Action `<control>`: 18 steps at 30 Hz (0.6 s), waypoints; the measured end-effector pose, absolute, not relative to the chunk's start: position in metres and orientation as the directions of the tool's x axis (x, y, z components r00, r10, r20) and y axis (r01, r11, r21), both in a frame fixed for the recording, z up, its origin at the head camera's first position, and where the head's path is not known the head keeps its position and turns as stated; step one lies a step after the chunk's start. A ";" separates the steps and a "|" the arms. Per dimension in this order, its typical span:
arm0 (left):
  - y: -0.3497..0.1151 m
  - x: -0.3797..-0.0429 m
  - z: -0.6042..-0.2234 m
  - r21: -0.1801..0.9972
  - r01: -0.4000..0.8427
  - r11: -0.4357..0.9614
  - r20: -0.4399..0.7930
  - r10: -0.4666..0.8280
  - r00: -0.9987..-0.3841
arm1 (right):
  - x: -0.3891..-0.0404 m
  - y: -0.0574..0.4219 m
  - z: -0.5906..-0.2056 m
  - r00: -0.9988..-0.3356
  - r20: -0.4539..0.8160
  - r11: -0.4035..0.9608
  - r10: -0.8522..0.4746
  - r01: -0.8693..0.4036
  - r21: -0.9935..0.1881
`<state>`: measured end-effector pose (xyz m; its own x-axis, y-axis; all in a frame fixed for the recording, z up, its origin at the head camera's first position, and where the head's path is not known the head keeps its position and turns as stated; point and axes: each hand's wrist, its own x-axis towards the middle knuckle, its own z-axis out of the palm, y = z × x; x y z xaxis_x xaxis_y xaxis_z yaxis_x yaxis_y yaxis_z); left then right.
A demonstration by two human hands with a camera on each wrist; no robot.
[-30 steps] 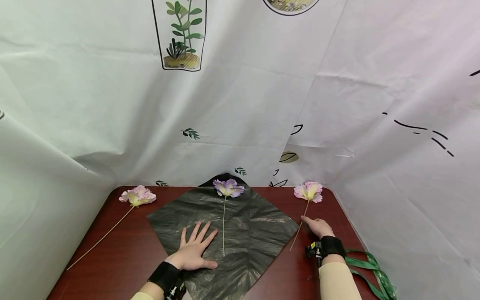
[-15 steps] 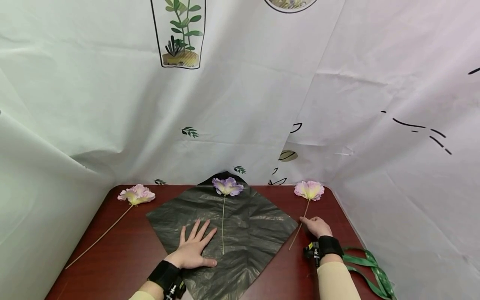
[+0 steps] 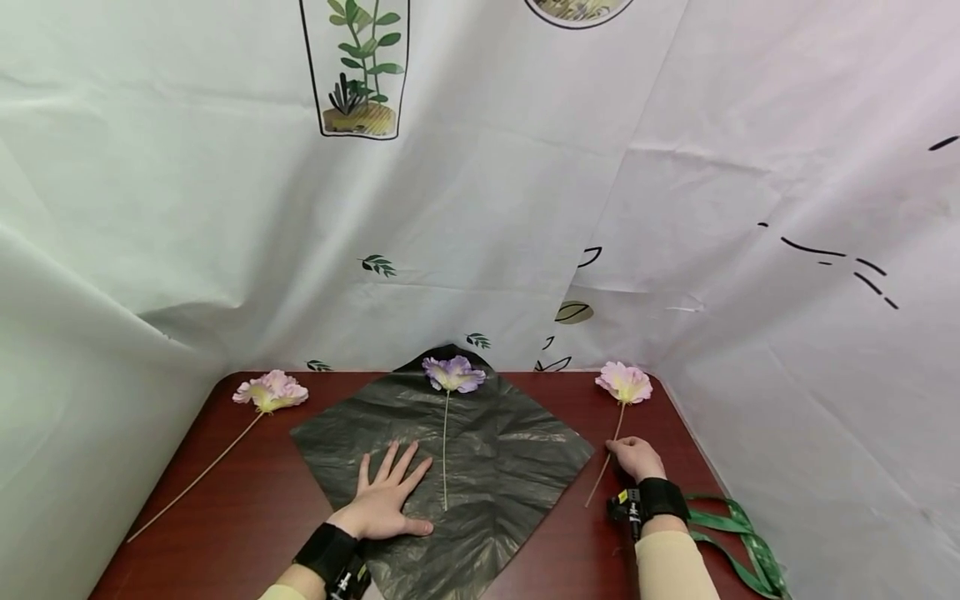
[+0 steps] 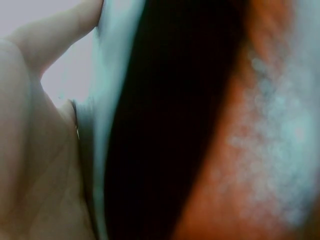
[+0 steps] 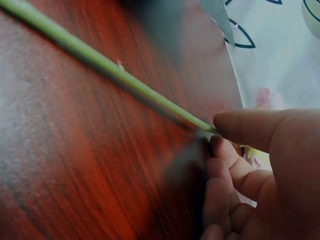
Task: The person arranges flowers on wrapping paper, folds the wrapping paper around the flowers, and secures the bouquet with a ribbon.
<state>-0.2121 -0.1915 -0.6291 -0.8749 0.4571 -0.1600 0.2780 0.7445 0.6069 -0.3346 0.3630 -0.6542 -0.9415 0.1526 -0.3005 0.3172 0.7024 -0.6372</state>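
Observation:
My left hand (image 3: pixel 382 502) lies flat with spread fingers on a black sheet (image 3: pixel 517 467) set diamond-wise on the table. Beside its fingertips, a purple artificial flower (image 3: pixel 454 374) lies down the middle of the sheet, its thin stem pointing toward me. To the right of the sheet, my right hand (image 3: pixel 636 459) pinches the stem of a pink artificial flower (image 3: pixel 625 382) between thumb and forefinger. In the right wrist view, the green stem (image 5: pixel 120 72) runs from the fingertips close over the wood. The left wrist view is mostly blurred, with the palm (image 4: pixel 45 165) at its left side.
Another pink flower (image 3: pixel 272 390) lies on the left of the red-brown table (image 3: pixel 225 500), stem slanting toward the near left. Green ribbon (image 3: pixel 738 525) lies by the right forearm. White printed cloth (image 3: pixel 480 208) hangs behind and along both sides.
The pink flower in my right hand has shifted slightly to the right, its head tilting a little that way. My left hand stays in place on the black sheet.

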 end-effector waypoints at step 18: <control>-0.193 -0.212 -0.634 0.594 0.279 0.755 -0.170 0.456 -0.873 | -0.317 0.348 -0.632 -0.922 -0.311 0.629 0.231 0.385 -0.676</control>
<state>-0.2123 -0.1927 -0.6338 -0.8733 0.4565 -0.1702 0.2788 0.7547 0.5939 -0.3167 0.3483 -0.6323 -0.9221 0.2307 -0.3107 0.3850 0.6289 -0.6755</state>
